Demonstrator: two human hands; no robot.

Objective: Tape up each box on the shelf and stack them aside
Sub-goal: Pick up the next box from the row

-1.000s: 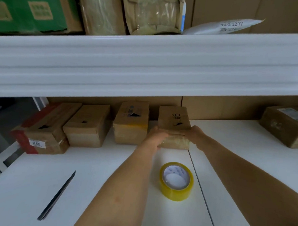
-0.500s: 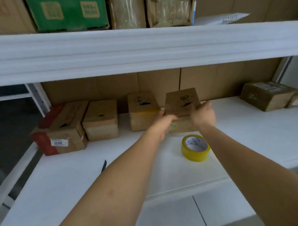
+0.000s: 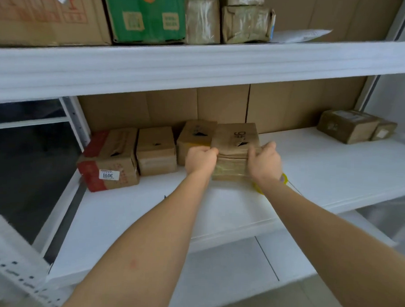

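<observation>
A small brown cardboard box with a black printed mark sits on the white shelf, rightmost in a row of boxes. My left hand grips its left front corner and my right hand grips its right front edge. Its front face looks blurred. To its left stand another brown box, a plain box and a box with red tape and a white label. A yellow tape roll lies behind my right wrist, mostly hidden.
Two taped boxes rest at the shelf's far right. The upper shelf overhangs, carrying a green carton and wrapped parcels. A perforated upright bounds the left. A lower white shelf lies below my arms.
The view has pulled back and tilted up. Both hands stay on the marked box, which has come forward a little and now hides most of the tape roll with my right wrist.
</observation>
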